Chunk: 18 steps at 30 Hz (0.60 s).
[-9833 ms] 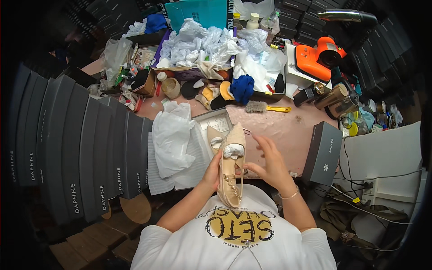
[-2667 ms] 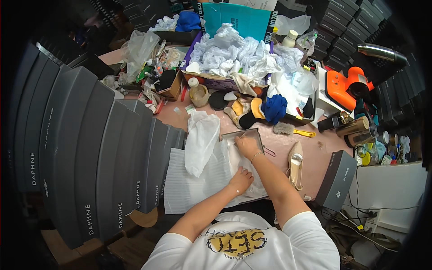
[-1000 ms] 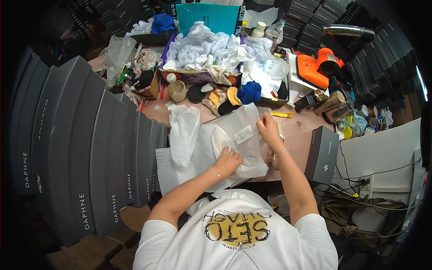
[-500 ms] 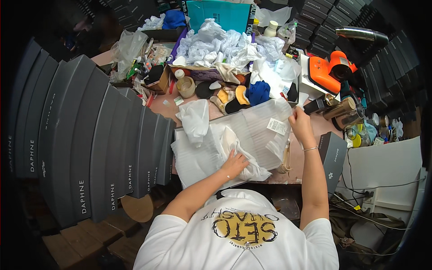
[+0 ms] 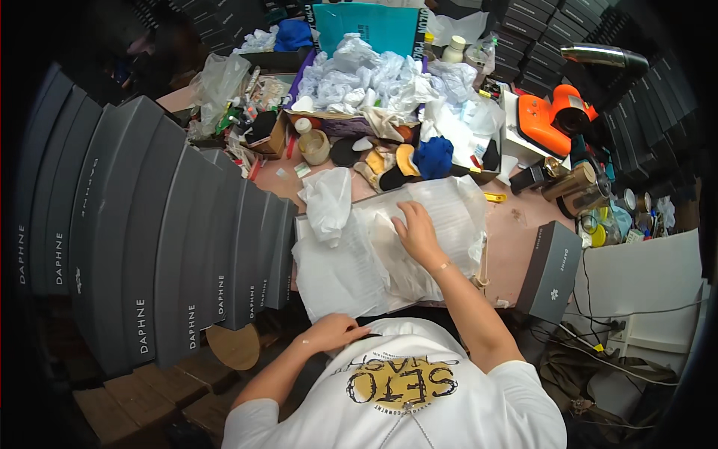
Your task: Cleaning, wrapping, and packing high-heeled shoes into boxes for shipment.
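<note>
My right hand is over the middle of a sheet of white translucent packing foam, its fingers spread and slightly bent. The foam lies across a shallow box with a thin grey rim, directly in front of me. Beside the near edge of that box is my left hand, close to my shirt, with its fingers stretched to the right and partly in shadow. I see nothing held in it. A crumpled white bag or tissue rests on the far left part of the foam.
Grey shoe boxes stand stacked on the left. One more grey box is at the table's right edge. Behind the foam are a jar, a blue cloth, crumpled white paper, an orange device and a yellow cutter.
My right hand has come from the foam's far right corner to its middle. My left hand has left the foam and drawn back toward me. The printed white label no longer shows.
</note>
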### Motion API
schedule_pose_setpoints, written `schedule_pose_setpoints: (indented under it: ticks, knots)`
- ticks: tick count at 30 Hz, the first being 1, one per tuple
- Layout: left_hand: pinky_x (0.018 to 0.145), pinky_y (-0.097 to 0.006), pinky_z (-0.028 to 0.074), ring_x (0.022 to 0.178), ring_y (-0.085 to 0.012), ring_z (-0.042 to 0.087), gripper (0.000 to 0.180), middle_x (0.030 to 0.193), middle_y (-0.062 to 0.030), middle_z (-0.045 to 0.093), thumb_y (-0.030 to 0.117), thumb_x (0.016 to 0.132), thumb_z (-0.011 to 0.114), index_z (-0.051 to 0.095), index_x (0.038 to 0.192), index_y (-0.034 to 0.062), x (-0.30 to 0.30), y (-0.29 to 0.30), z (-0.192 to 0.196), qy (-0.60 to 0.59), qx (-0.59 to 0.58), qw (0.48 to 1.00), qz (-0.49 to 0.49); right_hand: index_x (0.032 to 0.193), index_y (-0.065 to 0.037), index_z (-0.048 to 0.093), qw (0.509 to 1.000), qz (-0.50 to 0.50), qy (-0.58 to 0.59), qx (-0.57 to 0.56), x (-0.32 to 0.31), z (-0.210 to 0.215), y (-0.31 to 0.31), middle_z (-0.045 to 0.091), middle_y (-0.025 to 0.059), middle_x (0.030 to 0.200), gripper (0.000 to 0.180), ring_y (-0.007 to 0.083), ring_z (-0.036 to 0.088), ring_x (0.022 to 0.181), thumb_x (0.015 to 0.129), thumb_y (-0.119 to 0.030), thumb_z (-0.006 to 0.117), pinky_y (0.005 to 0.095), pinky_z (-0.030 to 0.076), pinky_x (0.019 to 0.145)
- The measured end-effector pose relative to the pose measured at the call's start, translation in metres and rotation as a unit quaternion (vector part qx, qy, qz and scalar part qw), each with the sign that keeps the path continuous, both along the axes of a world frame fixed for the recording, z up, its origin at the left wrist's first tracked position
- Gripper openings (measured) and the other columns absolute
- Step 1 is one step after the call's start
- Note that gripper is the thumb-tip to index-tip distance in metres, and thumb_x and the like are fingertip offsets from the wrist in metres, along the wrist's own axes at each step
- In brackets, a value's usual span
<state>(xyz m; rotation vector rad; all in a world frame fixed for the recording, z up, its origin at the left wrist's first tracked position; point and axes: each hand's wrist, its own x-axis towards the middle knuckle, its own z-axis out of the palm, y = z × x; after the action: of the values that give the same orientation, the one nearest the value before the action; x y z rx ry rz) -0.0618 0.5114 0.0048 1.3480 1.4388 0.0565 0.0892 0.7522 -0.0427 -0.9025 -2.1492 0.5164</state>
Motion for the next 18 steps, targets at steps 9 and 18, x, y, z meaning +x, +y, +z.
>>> schedule_pose_setpoints:
  ticks: [9,18]
  knots:
    - [0.092,-0.035,0.044,0.106,-0.0218,0.056,0.044,0.115,-0.0147,0.059,0.023,0.087,0.066,0.051,0.120,-0.0011,0.030,-0.021,-0.047,-0.319,0.079,0.626,0.708,0.110,0.004,0.054,0.923,0.048,-0.281,-0.260,0.039,-0.085,-0.089,0.060,0.0254,0.097,0.046,0.0422,0.058,0.091,0.077,-0.024,0.068,0.0464,0.048,0.077]
    - [0.088,-0.032,0.047,0.103,-0.0191,0.059,0.038,0.111,-0.0135,0.062,0.018,0.082,0.071,0.058,0.112,-0.0003,0.059,0.044,0.010,-0.300,0.122,0.909,0.261,0.119,-0.003,0.053,0.790,0.079,0.065,-0.605,0.029,-0.149,-0.094,0.058,0.0213,0.110,0.037,0.0380,0.056,0.103,0.084,-0.015,0.057,0.0429,0.045,0.087]
